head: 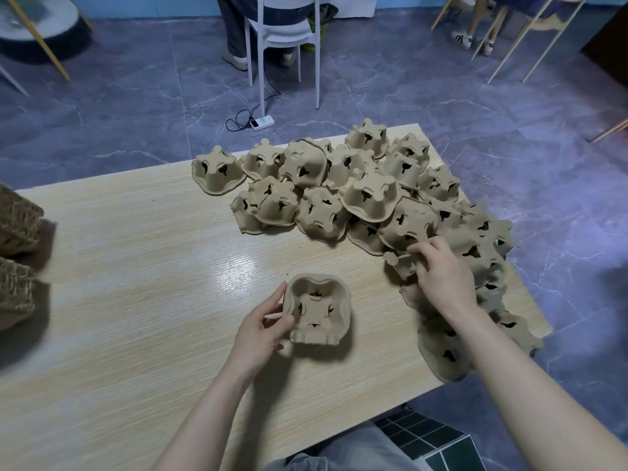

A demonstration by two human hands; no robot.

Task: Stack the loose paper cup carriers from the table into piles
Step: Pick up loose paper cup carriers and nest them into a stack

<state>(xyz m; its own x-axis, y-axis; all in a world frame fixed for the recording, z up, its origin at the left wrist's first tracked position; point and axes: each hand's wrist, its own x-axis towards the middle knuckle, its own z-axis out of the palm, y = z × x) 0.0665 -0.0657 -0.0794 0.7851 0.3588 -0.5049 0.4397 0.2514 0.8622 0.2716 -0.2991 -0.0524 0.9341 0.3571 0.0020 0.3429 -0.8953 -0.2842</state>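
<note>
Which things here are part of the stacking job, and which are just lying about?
Job: carrier held by left hand; loose carriers heap; right hand gripping one; table.
Lying about: woven baskets, white chair, power strip.

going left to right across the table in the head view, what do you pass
woven baskets at the left edge → left hand → carrier it holds → right hand reaching into the heap of loose carriers
</note>
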